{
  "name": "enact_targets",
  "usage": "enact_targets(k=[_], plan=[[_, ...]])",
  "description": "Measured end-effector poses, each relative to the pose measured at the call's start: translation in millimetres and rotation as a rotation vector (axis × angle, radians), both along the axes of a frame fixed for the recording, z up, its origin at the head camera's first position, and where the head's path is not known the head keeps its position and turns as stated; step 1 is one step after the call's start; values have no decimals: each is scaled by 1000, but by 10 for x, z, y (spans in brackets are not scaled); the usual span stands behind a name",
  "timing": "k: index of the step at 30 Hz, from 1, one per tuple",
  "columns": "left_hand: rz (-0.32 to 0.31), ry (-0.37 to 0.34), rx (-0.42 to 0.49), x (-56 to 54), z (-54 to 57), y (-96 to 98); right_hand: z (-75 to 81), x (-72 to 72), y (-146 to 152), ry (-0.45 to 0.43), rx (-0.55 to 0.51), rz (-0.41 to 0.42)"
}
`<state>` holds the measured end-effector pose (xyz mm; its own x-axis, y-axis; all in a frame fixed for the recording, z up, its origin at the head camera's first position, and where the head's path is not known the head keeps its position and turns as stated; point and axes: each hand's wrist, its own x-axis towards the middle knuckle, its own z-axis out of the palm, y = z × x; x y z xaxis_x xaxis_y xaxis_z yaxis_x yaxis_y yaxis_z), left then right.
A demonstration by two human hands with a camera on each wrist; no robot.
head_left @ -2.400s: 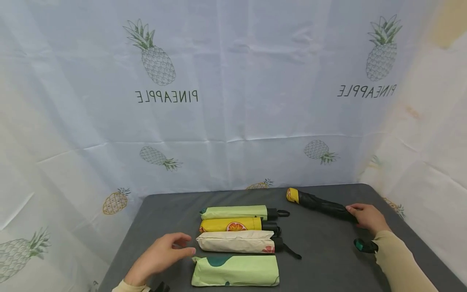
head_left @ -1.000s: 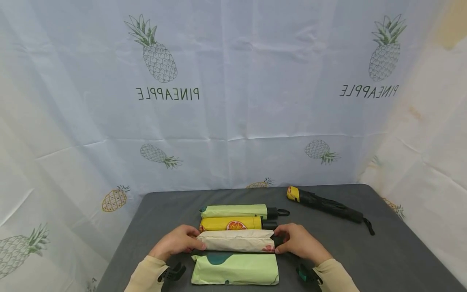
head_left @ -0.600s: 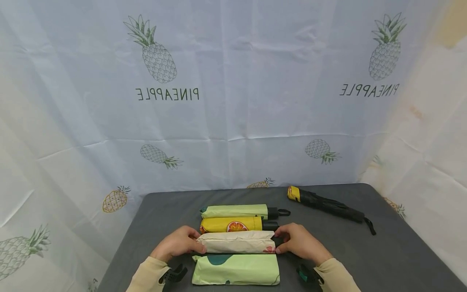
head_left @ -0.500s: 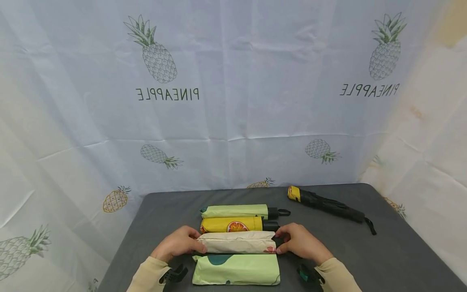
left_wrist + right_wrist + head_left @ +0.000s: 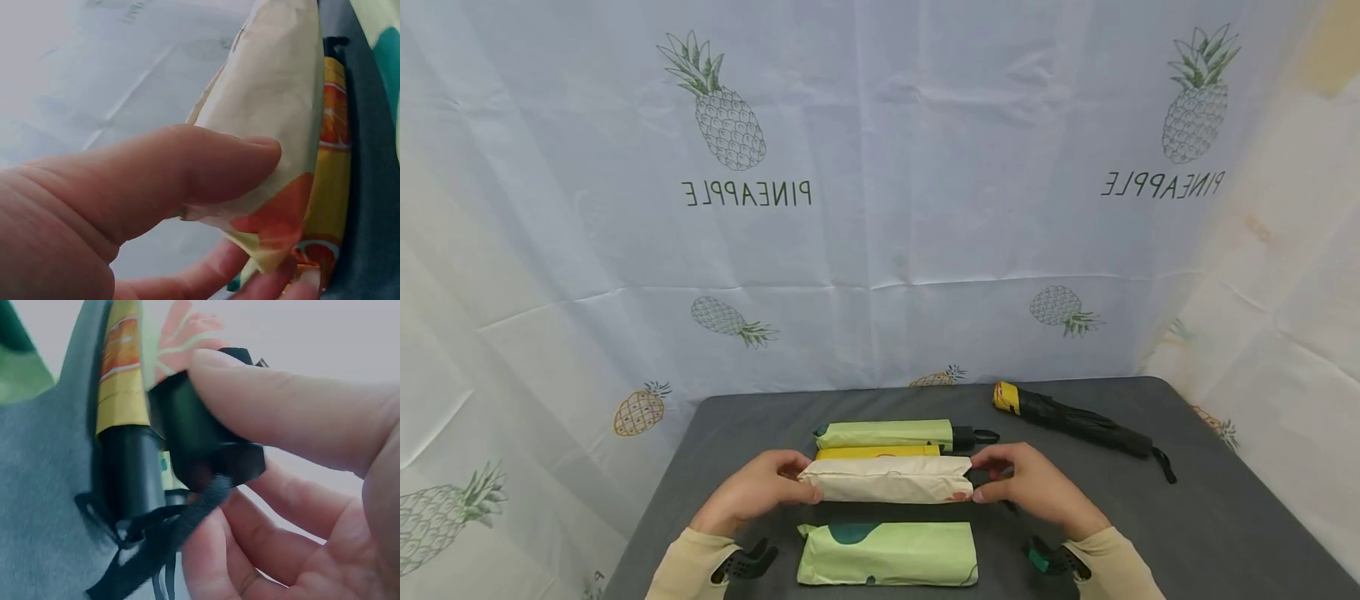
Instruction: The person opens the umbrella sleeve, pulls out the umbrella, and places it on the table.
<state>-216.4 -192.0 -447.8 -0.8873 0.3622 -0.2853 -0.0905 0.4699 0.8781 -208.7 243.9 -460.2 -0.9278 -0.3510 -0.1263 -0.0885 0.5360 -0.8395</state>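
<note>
A cream folding umbrella [image 5: 887, 481] in its sleeve is held level between both hands, raised off the table. My left hand [image 5: 762, 492] grips its closed left end, thumb in front; the left wrist view shows the thumb over the cream cloth [image 5: 269, 94] by a red print. At the other end my right hand [image 5: 1033, 485] pinches the black handle [image 5: 203, 431], from which a black strap [image 5: 169, 531] hangs. Just behind, a yellow umbrella [image 5: 876, 452] with orange-slice prints is partly hidden. In front lies a light green pouch-shaped umbrella [image 5: 887, 557] with dark green patches.
Another light green umbrella [image 5: 883, 433] lies at the back of the row. A black folded umbrella [image 5: 1075, 419] with a yellow end lies slanted at the back right of the dark grey table [image 5: 730, 425]. A pineapple-print curtain [image 5: 880, 208] hangs behind and at the sides.
The right hand left the black umbrella and came to the cream umbrella's handle as the left hand took its other end. Since half a second ago, both have lifted it, covering more of the yellow one.
</note>
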Motion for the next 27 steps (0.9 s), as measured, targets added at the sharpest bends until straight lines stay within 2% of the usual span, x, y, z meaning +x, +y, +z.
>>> enact_targets(k=[5, 9, 12, 19, 27], plan=[[-45, -31, 163, -17, 31, -34, 64, 21, 29, -16, -95, -2], [-38, -50, 292, -38, 32, -25, 95, 25, 30, -56, -180, -23], [-31, -44, 350, -40, 40, -16, 116, 22, 29, -79, -235, -42], [-55, -18, 351, -18, 68, 18, 153, 34, 37, -96, -310, -42], [37, 38, 341, 23, 117, 123, 200, 49, 39, -78, -355, -53]])
